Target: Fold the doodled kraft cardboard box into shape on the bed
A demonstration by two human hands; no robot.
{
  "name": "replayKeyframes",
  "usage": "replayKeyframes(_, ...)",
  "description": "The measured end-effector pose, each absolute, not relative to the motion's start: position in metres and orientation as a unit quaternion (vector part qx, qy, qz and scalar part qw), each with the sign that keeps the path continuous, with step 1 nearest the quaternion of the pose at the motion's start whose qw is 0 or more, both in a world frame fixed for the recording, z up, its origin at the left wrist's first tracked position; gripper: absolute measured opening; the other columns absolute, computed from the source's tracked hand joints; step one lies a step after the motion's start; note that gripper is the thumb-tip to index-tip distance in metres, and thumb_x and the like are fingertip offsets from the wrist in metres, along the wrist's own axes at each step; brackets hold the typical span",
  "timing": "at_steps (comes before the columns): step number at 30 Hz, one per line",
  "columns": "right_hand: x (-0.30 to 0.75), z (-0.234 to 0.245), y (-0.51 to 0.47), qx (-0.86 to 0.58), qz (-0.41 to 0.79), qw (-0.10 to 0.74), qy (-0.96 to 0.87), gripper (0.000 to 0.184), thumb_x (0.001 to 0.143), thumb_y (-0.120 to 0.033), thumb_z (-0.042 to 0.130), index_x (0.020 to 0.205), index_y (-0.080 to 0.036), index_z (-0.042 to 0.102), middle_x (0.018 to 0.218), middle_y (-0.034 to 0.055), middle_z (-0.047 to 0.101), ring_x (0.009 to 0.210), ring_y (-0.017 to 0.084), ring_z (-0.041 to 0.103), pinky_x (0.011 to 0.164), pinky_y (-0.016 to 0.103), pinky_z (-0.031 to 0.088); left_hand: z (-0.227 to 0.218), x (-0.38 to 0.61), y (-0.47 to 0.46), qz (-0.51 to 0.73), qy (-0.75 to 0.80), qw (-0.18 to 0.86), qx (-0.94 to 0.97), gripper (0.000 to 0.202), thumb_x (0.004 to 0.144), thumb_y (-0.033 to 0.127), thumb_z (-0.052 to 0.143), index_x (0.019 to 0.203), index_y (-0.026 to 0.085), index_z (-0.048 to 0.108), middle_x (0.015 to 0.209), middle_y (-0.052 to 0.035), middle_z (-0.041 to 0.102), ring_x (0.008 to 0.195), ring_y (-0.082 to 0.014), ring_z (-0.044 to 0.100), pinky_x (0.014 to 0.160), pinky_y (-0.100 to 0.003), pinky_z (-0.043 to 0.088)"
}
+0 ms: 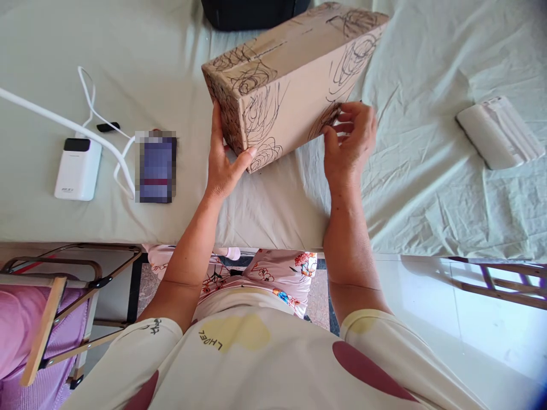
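A brown cardboard box [294, 97] with black scribbled loops on its faces is held tilted over the cloth-covered table. My left hand [226, 159] grips its lower left corner, the thumb on the near face and the fingers along the end. At the lower right edge of the box is my right hand [350, 139], with curled fingers and the thumb against the cardboard. A tiny dark tip shows by the right knuckles; what it belongs to is hidden. The underside of the box is out of sight.
A white power bank [79, 171], a white cable [64, 111], a small black object [108, 127] and a blurred phone [157, 168] lie left. Behind the box stands a black object [256, 14]. A pale wrapped packet [499, 134] rests right. A folding chair [64, 319] stands lower left.
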State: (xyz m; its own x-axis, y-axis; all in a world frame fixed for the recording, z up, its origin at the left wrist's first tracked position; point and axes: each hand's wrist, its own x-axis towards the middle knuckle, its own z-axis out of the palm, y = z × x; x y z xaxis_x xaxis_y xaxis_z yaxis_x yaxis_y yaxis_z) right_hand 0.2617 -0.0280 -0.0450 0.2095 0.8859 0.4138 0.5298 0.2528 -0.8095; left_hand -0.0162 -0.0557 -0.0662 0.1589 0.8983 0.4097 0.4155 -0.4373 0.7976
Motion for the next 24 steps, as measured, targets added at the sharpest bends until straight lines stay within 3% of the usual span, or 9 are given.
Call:
replayKeyframes(4,0.265,-0.045,-0.026,-0.593,0.182,0.528,-0.58,0.033,0.095,-0.023,0.069,0.124,-0.028,0.054,0.111,0.0072,0.069,0.091,0.019,0.064,0.084,0.04,0.055,-0.058,-0.01,-0.06,0.505,0.464,0.266,0.678,0.09,0.091,0.05,0.06,0.162,0.063,0.005,0.178,0.0225,0.02,0.169,-0.0187,0.023,0.125,-0.051,0.055)
replayKeyframes(9,0.262,-0.047,-0.024,-0.586,0.195,0.541,-0.57,0.019,0.094,-0.023,0.071,0.108,-0.025,0.058,0.092,0.0041,0.069,0.084,0.017,0.062,0.077,0.036,0.052,-0.063,-0.013,-0.054,0.523,0.461,0.254,0.67,0.074,0.094,0.054,0.05,0.159,0.057,0.015,0.177,0.0198,0.025,0.168,-0.0157,0.025,0.135,-0.042,0.041)
replayKeyframes(11,0.259,-0.047,-0.026,-0.577,0.195,0.533,-0.588,0.022,0.095,-0.038,0.074,0.097,-0.027,0.055,0.085,0.0026,0.066,0.078,0.017,0.059,0.074,0.036,0.051,-0.072,-0.017,-0.048,0.545,0.471,0.254,0.645,0.067,0.096,0.058,0.043,0.159,0.051,0.022,0.175,0.0139,0.033,0.166,-0.0185,0.03,0.137,-0.042,0.036)
replayKeyframes(13,0.257,-0.044,-0.029,-0.567,0.188,0.516,-0.614,0.037,0.095,-0.059,0.07,0.088,-0.028,0.051,0.08,0.0017,0.061,0.073,0.017,0.055,0.071,0.038,0.049,-0.08,-0.022,-0.043,0.552,0.497,0.26,0.616,0.067,0.096,0.064,0.04,0.159,0.046,0.026,0.171,0.0078,0.042,0.163,-0.0224,0.037,0.137,-0.044,0.035)
replayKeyframes(15,0.255,-0.041,-0.034,-0.569,0.175,0.492,-0.635,0.053,0.096,-0.078,0.056,0.079,-0.028,0.047,0.074,0.0014,0.056,0.069,0.019,0.054,0.069,0.04,0.048,-0.084,-0.024,-0.042,0.554,0.517,0.265,0.595,0.07,0.095,0.07,0.039,0.159,0.045,0.028,0.167,0.0034,0.048,0.16,-0.026,0.042,0.135,-0.046,0.037)
replayKeyframes(17,0.253,-0.038,-0.039,-0.572,0.153,0.494,-0.636,0.061,0.095,-0.087,0.042,0.077,-0.028,0.048,0.073,0.0024,0.056,0.07,0.02,0.055,0.071,0.041,0.048,-0.081,-0.021,-0.045,0.572,0.517,0.253,0.585,0.073,0.094,0.076,0.04,0.159,0.045,0.027,0.166,0.0017,0.048,0.16,-0.0277,0.042,0.133,-0.048,0.039)
replayKeyframes(19,0.25,-0.033,-0.044,-0.557,0.123,0.537,-0.621,0.061,0.096,-0.086,0.041,0.087,-0.028,0.058,0.083,0.0062,0.064,0.077,0.022,0.061,0.076,0.043,0.052,-0.072,-0.016,-0.053,0.609,0.506,0.202,0.576,0.076,0.094,0.081,0.041,0.159,0.048,0.024,0.171,0.003,0.04,0.163,-0.0273,0.037,0.132,-0.048,0.04)
replayKeyframes(22,0.246,-0.027,-0.051,-0.519,0.035,0.604,-0.604,0.054,0.102,-0.07,0.053,0.128,-0.025,0.064,0.123,0.0168,0.071,0.108,0.027,0.069,0.093,0.047,0.056,-0.051,-0.004,-0.068,0.634,0.504,0.075,0.581,0.077,0.094,0.079,0.051,0.16,0.051,0.024,0.174,0.0074,0.032,0.166,-0.0275,0.03,0.134,-0.051,0.037)
replayKeyframes(24,0.242,-0.025,-0.056,-0.5,-0.055,0.594,-0.628,0.055,0.106,-0.059,0.052,0.147,-0.022,0.056,0.145,0.0189,0.064,0.134,0.031,0.062,0.112,0.051,0.051,-0.039,0.004,-0.078,0.615,0.502,0.012,0.608,0.075,0.096,0.074,0.053,0.162,0.048,0.029,0.179,0.0105,0.025,0.169,-0.0296,0.02,0.141,-0.053,0.021)
